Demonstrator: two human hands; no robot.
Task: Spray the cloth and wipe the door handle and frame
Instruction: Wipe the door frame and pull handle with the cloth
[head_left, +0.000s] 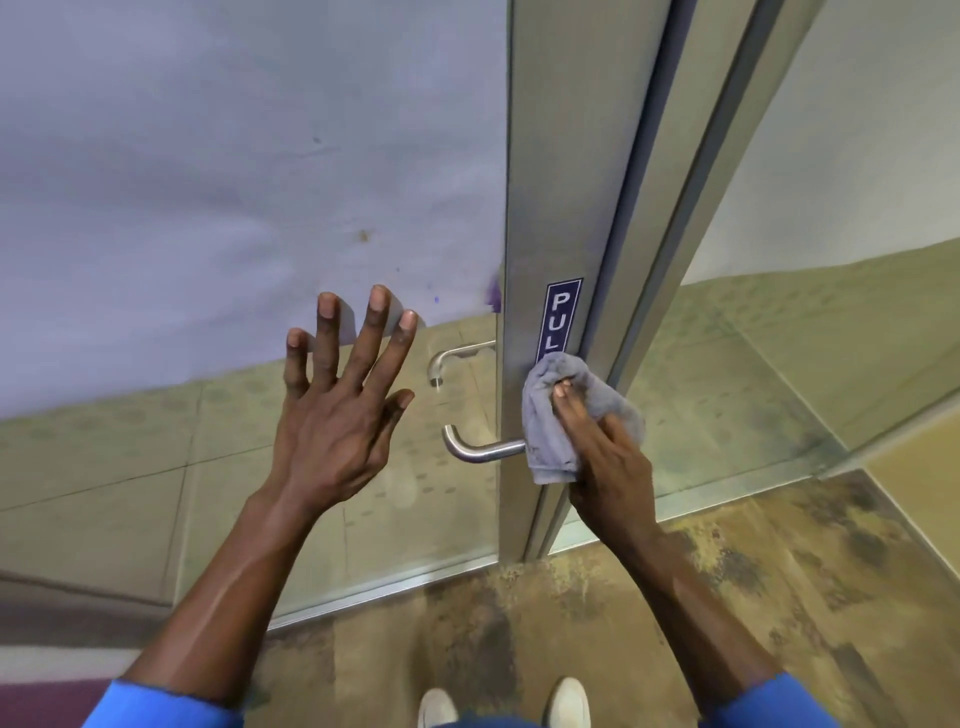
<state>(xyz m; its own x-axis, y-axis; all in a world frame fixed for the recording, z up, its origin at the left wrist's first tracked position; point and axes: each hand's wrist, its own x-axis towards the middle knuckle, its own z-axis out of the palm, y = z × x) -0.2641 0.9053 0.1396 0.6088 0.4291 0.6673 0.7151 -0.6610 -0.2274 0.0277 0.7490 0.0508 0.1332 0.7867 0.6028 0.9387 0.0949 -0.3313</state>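
Your R hand (605, 457) grips the cloth (569, 415), a grey wad, bunched. Fingers (571, 402) curled into it, one tip showing on top. Cloth pressed flat vs. the frame (558, 182), the brushed-metal stile of the door, right where the near handle (475, 449) meets it. Cloth covers the handle's base end; rest of the lever bare, pointing L, end bent up. Cloth's top edge overlaps the bottom of the sign (560, 319): blue strip, white letters, "PUL" readable, last letter hidden under cloth.

Your L hand (337, 410) is empty, fingers spread wide, palm toward the glass (208, 441). Sits L of both handles, apart from them. Can't tell if fingertips touch the glass or hover just off it.

2nd handle (457, 358) seen thru the glass, far side of door, above the near one, same bent-lever shape.

Upper glass shows a pale lilac wall behind, w/ a few marks & a brownish spot. Lower glass shows tiled floor beyond.

R of the frame: a 2nd metal upright (691, 234), dark gap btw the two. Further R another glass panel, floor & white wall behind.

Floor (727, 597) under you mottled brown/ochre, dark blotches. Metal sill strip along door bottom. Two white shoe (569, 701) tips at bottom edge, just R of center. Blue sleeves (156, 706) at both wrists' lower ends, forearms bare.
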